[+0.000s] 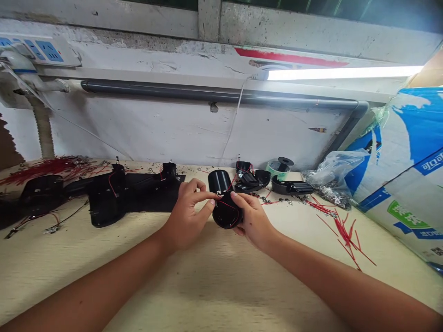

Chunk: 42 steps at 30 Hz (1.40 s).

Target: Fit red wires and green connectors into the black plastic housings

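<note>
A black plastic cylinder point(219, 182) is held over the table point(221, 286) at 12 o'clock, closed in the right grip point(254, 221) and pinched by the left grip point(188, 216), and its thin red wire point(226, 206) could snag or tear loose if either grip slips.

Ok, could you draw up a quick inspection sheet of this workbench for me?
Surface: cream workbench, scuffed and littered with small dark bits.
Job's things: black cylindrical housing with red wire looped across its end.
Clutter: black plastic parts, green spool, plastic bag of metal pieces.
Hands: right hand grips the housing; left hand touches it with its fingertips.
Cables: cut red wires at right, red wire heap at left, thin black wire.
Surroundings: power strip, grey conduit, lit fluorescent tube, printed blue-and-white sack.
</note>
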Each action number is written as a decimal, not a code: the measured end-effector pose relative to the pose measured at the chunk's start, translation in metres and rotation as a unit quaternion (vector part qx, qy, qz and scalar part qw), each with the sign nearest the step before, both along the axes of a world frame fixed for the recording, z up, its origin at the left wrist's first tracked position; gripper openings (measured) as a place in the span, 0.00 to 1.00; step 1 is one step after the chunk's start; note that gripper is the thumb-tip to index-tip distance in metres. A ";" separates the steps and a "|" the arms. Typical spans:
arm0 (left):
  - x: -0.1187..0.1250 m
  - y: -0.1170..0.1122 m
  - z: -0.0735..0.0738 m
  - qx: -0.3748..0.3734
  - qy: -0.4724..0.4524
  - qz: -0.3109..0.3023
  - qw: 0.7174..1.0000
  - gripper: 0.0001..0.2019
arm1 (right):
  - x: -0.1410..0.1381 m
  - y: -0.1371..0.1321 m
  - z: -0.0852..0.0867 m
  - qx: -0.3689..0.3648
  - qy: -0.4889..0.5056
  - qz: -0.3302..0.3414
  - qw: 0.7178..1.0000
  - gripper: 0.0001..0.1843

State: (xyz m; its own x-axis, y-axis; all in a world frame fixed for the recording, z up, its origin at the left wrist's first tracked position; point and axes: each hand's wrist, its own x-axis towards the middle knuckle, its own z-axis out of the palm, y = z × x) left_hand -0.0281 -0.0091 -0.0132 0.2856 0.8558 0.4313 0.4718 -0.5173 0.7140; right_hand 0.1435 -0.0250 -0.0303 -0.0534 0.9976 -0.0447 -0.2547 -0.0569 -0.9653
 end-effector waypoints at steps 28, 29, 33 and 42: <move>-0.006 0.007 0.001 -0.093 -0.131 -0.115 0.980 0.08 | 0.001 -0.003 0.001 -0.006 -0.017 0.027 0.999 0.23; -0.006 0.007 0.001 -0.099 -0.137 -0.117 0.979 0.07 | 0.000 -0.003 0.001 -0.007 -0.020 0.028 0.999 0.23; -0.002 0.005 0.001 -0.121 -0.163 -0.114 0.972 0.03 | 0.000 -0.003 0.000 0.000 -0.027 0.028 0.999 0.24; 0.004 0.006 0.005 -0.131 -0.181 -0.080 0.971 0.11 | 0.000 -0.001 -0.003 0.009 -0.021 0.023 0.999 0.23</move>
